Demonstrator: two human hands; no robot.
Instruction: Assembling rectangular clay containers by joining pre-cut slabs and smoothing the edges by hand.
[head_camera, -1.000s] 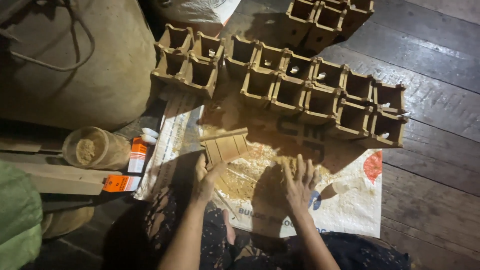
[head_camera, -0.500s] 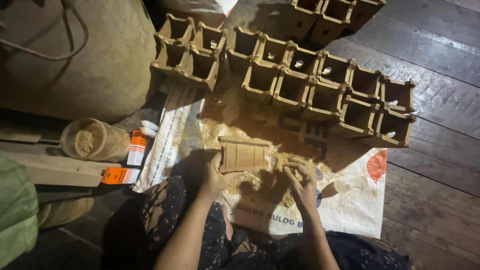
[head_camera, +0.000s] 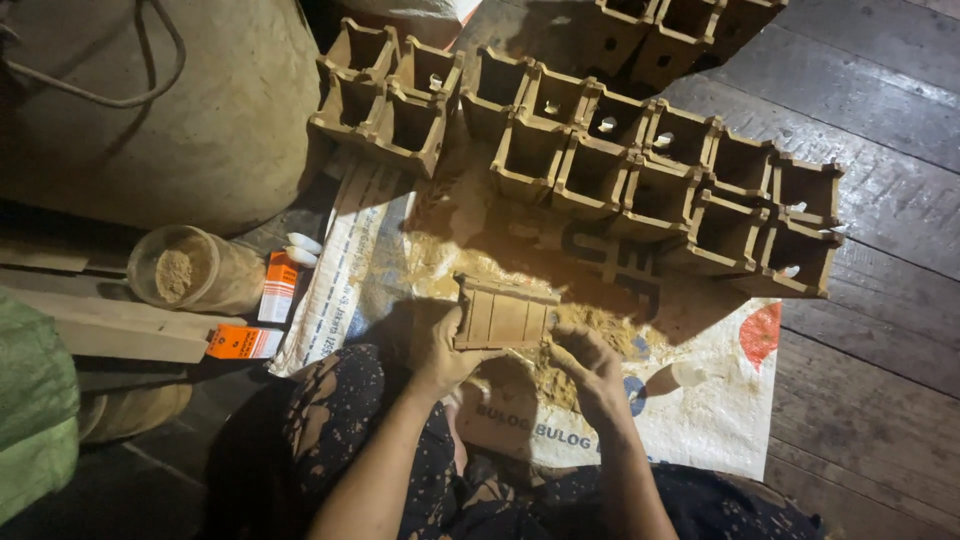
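A small slatted wooden panel (head_camera: 505, 315) is held level above a pile of sawdust (head_camera: 545, 375) on a white woven sack (head_camera: 700, 410). My left hand (head_camera: 438, 350) grips the panel's left end from below. At its right end is my right hand (head_camera: 590, 365), fingers curled, touching the panel's lower right corner. Whether those fingers pinch something small cannot be told.
Rows of square wooden box frames (head_camera: 640, 170) stand on the plank floor beyond the sack. A clear jar of powder (head_camera: 190, 270), orange boxes (head_camera: 245, 342) and a wooden beam (head_camera: 110, 330) lie to the left. A large sack (head_camera: 150, 110) fills the upper left.
My left hand raised the panel from tilted beside the sawdust and turned it level. My right hand left the sawdust, where it lay flat, and closed in at the panel's right end.
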